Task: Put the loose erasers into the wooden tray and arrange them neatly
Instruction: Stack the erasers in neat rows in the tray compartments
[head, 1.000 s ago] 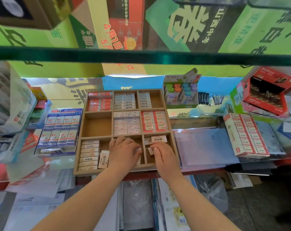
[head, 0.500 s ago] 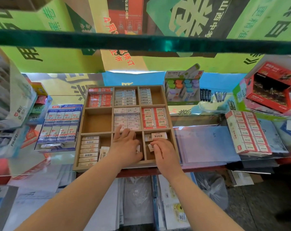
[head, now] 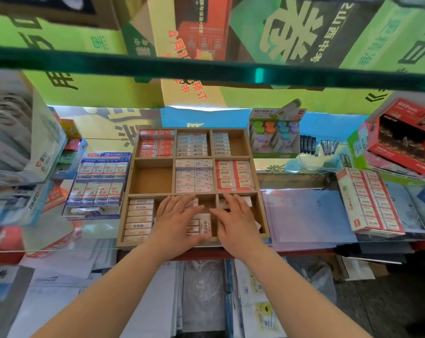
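Erasers [head: 201,224] lie loose and askew in the near middle compartment of the tray [head: 143,242], which sits on the glass tabletop [head: 304,181]. Left hand [head: 178,220] rests flat on them, fingers spread, holding nothing. Right hand [head: 236,219] lies flat over the near right compartment, fingers spread. Near left compartment: neat stack [head: 138,219].

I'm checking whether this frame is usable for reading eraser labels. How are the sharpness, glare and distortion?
Head view: wide-angle bending curves the green shelf edge and smears the left boxes; the square wooden compartment tray in the centre is fairly sharp, though small print stays unreadable; the left hand and right hand hide part of the front row; the glass counter reflects posters; lighting is even.
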A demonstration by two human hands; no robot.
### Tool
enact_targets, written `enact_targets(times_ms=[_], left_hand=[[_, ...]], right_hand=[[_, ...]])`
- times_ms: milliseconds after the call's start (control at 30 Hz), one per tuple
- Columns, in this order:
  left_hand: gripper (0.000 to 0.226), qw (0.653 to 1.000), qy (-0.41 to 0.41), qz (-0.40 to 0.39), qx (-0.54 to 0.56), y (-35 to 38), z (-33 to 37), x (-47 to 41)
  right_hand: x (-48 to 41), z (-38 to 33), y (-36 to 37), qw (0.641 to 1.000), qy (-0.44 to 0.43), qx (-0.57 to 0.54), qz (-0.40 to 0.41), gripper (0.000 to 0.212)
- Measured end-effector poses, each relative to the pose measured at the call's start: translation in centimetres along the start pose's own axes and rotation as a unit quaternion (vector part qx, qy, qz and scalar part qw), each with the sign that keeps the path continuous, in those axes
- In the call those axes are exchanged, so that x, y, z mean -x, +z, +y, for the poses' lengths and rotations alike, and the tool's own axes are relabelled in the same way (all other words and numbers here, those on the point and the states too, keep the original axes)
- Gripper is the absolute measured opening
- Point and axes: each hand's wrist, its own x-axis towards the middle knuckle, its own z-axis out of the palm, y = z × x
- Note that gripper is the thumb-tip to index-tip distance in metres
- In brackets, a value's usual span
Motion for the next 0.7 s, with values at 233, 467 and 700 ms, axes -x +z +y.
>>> enact_targets(times_ms=[233,467,700], left_hand=[[0.061,0.997,-0.072,0.037,0.017,-1.4,-2.9,3.8],[0.041,0.991,-0.109,0.08,0.019,-3.4,-5.5,5.4],[0.044,0.993,-0.081,-0.015,-0.082,-3.6,-4.6,1.4]], right_hand=[[-2.4,-2.4,0.4,0.977,0.045,0.195,-0.073,0.039],[-2.7,-2.6,0.3,0.979,0.07,0.173,-0.08,0.037],[-0.3,-2.0,0.4,0.996,0.066,0.032,0.057,0.024]])
